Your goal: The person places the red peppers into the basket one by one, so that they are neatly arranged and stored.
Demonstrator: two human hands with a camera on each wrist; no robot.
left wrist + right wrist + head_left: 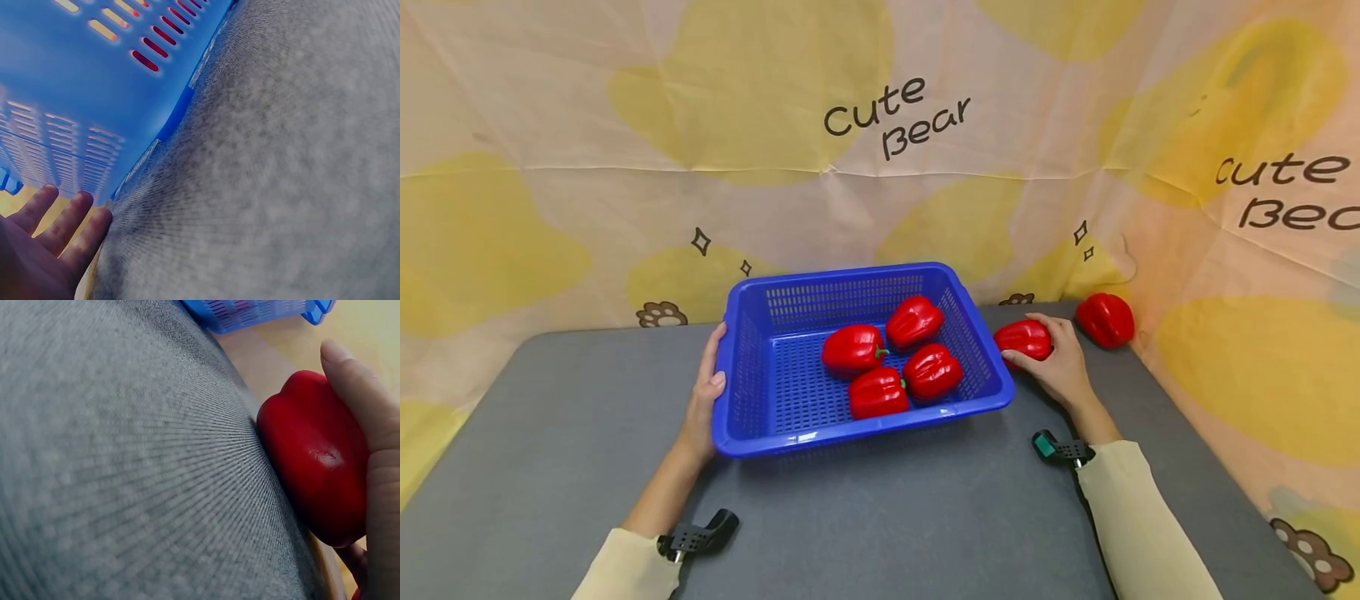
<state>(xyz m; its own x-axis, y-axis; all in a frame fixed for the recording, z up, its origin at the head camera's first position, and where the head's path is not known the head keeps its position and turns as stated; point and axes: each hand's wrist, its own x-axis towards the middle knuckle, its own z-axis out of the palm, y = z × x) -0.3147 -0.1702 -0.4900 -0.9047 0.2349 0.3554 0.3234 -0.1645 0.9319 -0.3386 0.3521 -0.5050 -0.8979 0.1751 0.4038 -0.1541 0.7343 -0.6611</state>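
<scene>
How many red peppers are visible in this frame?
6. Four lie in the blue basket. One is in the right hand beside it; one sits at the table's far right.

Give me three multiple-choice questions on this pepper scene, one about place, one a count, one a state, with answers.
1. Where is the loose red pepper that no hand touches?
A. in the basket
B. on the table by the right backdrop
C. under the basket

2. How many peppers lie inside the blue basket?
A. two
B. four
C. six

3. What is the right hand doing?
A. gripping a red pepper on the table
B. resting flat, empty
C. lifting the basket

Answers: 1 B, it sits beyond the hand; 2 B, four count in the head view; 3 A, fingers curl round it.
</scene>
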